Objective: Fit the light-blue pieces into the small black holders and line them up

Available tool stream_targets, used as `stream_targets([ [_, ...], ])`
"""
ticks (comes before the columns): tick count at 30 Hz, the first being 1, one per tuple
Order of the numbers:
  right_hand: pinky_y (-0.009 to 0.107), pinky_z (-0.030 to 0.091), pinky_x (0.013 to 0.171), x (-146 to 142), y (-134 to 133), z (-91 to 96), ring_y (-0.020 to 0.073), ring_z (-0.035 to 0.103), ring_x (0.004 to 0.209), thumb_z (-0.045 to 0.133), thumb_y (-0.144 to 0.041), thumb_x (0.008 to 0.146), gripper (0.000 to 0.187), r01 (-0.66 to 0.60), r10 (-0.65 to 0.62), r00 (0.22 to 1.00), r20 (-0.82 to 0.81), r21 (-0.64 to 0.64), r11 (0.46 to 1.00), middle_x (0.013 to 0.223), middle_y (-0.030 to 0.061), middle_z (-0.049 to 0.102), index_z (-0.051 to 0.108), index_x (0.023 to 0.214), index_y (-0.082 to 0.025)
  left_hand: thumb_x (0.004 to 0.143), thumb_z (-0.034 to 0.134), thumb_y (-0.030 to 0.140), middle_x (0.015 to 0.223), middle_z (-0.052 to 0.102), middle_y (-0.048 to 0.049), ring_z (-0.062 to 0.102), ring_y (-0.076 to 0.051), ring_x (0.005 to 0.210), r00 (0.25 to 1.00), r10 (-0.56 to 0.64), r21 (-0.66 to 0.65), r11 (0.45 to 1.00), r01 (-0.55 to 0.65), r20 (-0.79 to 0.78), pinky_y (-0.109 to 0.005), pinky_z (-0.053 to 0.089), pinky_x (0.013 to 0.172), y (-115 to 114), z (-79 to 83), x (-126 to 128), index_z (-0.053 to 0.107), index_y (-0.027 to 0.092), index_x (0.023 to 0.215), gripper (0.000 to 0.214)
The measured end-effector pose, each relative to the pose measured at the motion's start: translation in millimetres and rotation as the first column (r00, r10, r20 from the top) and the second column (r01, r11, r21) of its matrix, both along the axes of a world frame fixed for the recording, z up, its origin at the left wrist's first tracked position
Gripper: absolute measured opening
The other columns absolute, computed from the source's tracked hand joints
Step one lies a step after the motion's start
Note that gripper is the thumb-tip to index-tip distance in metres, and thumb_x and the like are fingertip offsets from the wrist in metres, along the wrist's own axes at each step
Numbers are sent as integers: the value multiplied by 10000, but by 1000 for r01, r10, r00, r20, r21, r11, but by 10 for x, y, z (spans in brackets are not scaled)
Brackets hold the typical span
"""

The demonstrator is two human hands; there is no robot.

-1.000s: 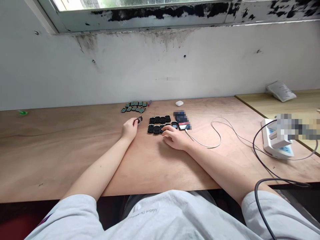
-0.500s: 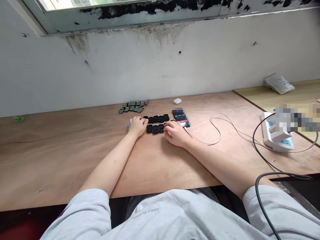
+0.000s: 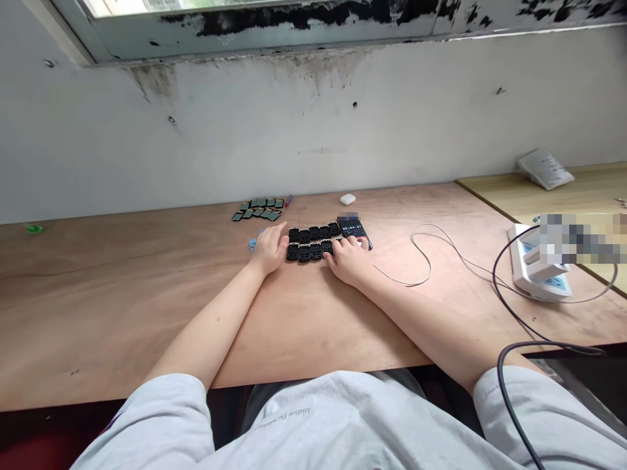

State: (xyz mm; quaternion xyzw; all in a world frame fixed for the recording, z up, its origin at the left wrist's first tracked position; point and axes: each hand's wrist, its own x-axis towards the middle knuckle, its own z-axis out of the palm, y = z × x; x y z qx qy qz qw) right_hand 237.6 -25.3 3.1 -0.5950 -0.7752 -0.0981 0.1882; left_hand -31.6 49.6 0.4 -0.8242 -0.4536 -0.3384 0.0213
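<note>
Several small black plastic parts (image 3: 315,251) lie in two rows on the wooden table. My left hand (image 3: 269,250) rests at the left end of the rows, its fingers stretched and apart, holding nothing. Across the right end of the front row lies my right hand (image 3: 349,259), palm down with its fingers spread over the last parts. Beyond it is a phone (image 3: 353,227) showing a running timer, its near edge partly under my fingers. Small light-blue pieces (image 3: 253,243) sit just left of my left hand.
Several green circuit boards (image 3: 258,210) lie in rows at the back, beside a small screwdriver-like stick (image 3: 289,200). A white earbud case (image 3: 347,199) sits near the wall. To the right, a white power strip (image 3: 539,287) has cables running across the table (image 3: 147,294).
My left hand has lifted its fingers off the left end of the rows and straightened them. My right hand has shifted slightly right and flattened; the back row now looks straighter.
</note>
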Motion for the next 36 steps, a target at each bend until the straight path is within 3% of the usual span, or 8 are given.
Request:
stream_targets([
  [7,332,438,705,-138,-227,156,267,701,874,465,-474,1066,361,-71,64,996,-55,-138,988,977,141,744,675,989,-189,1044,414,362,1096,663,-122,628,-268,1025,934,-304,-101,952,289,-189,-419,515,902,-708,31,265,608,205,1241,319],
  [10,291,414,684,-224,-299,169,219,702,837,458,-426,1081,331,-153,116,973,-198,-182,971,930,75,747,642,895,-223,1029,483,452,1044,641,-111,606,-273,953,926,-309,-179,945,274,-215,-431,517,841,-927,31,458,613,209,1128,293],
  [18,250,370,614,-168,-220,82,152,587,652,443,-385,1076,372,-373,237,814,-530,-164,913,696,-10,643,558,763,-223,972,612,359,1011,652,-97,604,-286,967,928,-316,-203,939,277,-197,-460,532,850,-888,-15,535,602,223,1079,173],
  [22,261,444,667,-111,-198,37,156,600,706,441,-367,1072,291,-456,326,710,-625,-55,888,792,10,676,624,906,-214,919,601,223,1088,674,-91,647,-250,1001,948,-316,-154,939,306,-42,-414,558,891,-857,-44,476,591,222,1177,258],
  [26,288,494,684,-76,-222,32,156,593,752,477,-335,1052,191,-522,523,592,-613,202,829,1032,79,683,625,1046,-215,957,561,287,1074,720,-60,700,-198,948,958,-167,-99,976,194,233,-332,576,859,-724,-50,327,640,227,1157,223],
  [29,283,483,625,-60,-226,23,145,566,717,491,-312,1046,155,-584,615,541,-573,270,765,1077,90,662,619,1049,-225,1008,500,386,912,747,-35,729,-180,809,886,101,-216,976,-1,453,-294,578,745,-496,-76,114,670,219,1113,260],
  [32,284,477,622,-57,-207,7,147,561,723,474,-300,1055,162,-605,630,539,-558,263,751,1048,84,655,618,1027,-231,1001,506,454,703,696,-19,659,-152,557,709,367,-399,908,-131,602,-257,514,556,-219,-126,-138,660,186,1061,314],
  [36,292,472,637,-56,-165,-11,154,563,725,452,-313,1066,204,-599,618,551,-562,250,761,996,76,652,621,988,-229,991,520,435,685,668,-22,629,-119,506,452,492,-487,862,-138,744,-210,466,505,51,-163,-399,609,166,992,284],
])
